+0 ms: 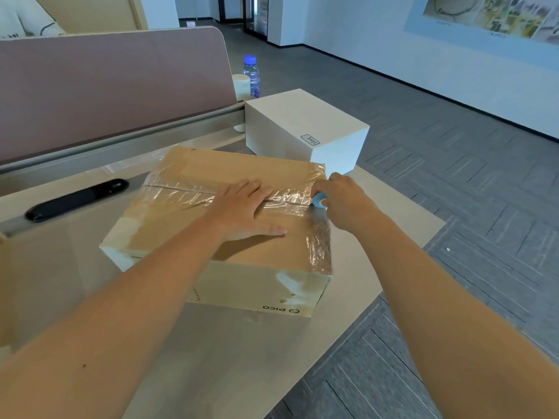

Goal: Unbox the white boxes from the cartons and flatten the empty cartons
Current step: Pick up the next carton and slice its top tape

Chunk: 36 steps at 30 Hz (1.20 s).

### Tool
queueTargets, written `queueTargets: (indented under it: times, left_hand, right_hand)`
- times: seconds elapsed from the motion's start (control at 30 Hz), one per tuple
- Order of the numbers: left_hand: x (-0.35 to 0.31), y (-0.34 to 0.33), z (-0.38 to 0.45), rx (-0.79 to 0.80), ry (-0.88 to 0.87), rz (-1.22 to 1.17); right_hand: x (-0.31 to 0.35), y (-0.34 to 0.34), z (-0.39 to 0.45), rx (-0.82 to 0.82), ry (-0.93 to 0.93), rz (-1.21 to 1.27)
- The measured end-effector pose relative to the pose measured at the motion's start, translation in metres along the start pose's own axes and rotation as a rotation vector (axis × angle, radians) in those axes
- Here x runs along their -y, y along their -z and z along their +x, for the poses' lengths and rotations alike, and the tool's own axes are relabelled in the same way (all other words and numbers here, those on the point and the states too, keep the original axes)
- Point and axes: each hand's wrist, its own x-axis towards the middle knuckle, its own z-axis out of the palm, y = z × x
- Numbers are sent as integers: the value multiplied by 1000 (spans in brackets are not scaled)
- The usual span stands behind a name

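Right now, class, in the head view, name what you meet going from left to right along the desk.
black device → left hand pressing the taped carton → blue cutter gripped by right hand

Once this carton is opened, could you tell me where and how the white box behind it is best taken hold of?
Grip the white box by its two opposite upright side faces, one hand on each, coming from above and in front. It stands flat on the table, too broad for one hand, with smooth sides and no visible handle. The carton blocks a low approach.
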Motion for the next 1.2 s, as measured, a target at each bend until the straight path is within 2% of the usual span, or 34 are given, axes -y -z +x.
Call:
queueTargets:
  times: [0.2,0.37,0.67,0.87,0.97,1.07,1.2]
  left_hand:
    - [0,-3,0,-3,6,20]
    - [-3,-6,-1,-39,21,23]
    - [-16,-12,-11,-47,147,-22]
    - [-27,-20,-18,-81,270,-86]
    - [-28,-15,-23,-145,230,-123]
    - [-5,-7,-36,-220,131,-171]
    - [35,-12,-60,-224,121,33]
  right_hand:
    - [-14,-3,-9,-13,-11,-60]
    - [-28,-8,-13,-53,-74,98]
    - [-31,-11,-17,-104,-85,153]
    - [1,1,-24,-215,-108,498]
    - [23,-14,-37,-241,-192,627]
    - [48,-33,-52,-277,-276,679]
    - [71,-54,-66,-386,-358,624]
